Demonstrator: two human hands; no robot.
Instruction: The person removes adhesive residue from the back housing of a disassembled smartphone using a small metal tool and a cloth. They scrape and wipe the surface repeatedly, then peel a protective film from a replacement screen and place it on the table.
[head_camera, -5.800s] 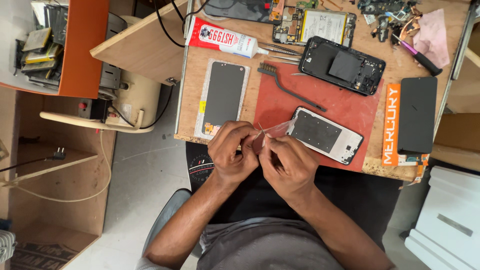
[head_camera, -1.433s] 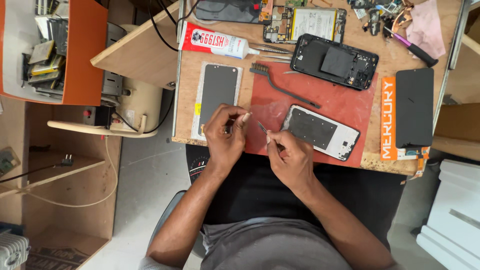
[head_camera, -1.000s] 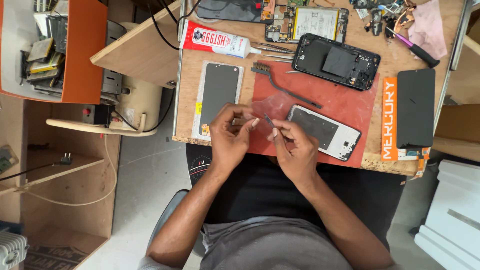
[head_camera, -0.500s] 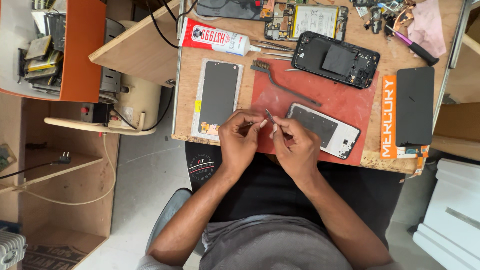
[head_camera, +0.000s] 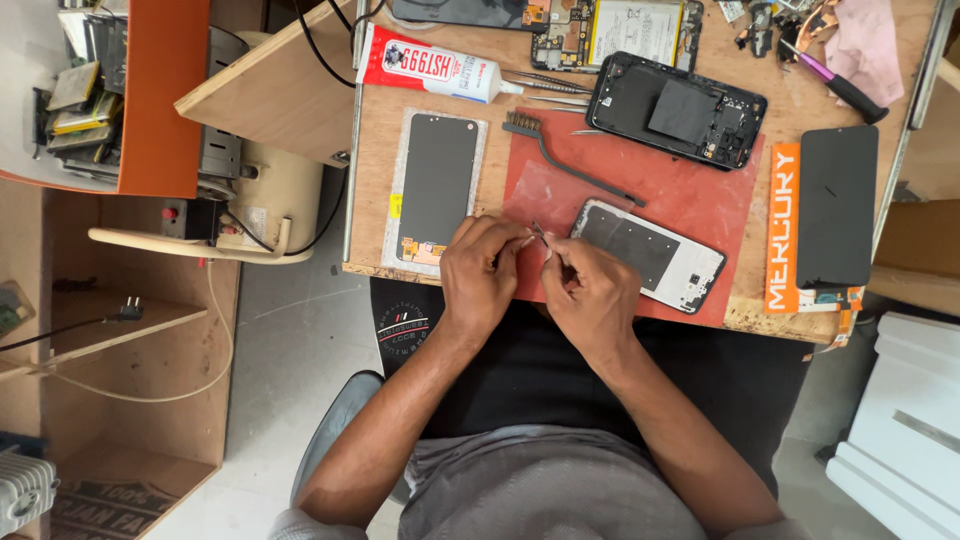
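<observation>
Clearly the work sat at the near edge of the wooden bench (head_camera: 410, 150), over the red mat (head_camera: 700, 190), beside a phone frame (head_camera: 650, 255). Both forearms angled inward, wrists bent. The left hand (head_camera: 480, 275) and right hand (head_camera: 590, 290) pinched a small clear strip (head_camera: 538, 234) together (peeling, I judged); a steady pull seemed needed.

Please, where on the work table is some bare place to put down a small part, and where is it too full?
Bare room lies on the red mat, between the wire brush, the black phone housing and the white phone frame. A narrow wood strip runs between the screen panel and the mat. The far edge, around the glue tube, circuit board and tweezers, is crowded.
</observation>
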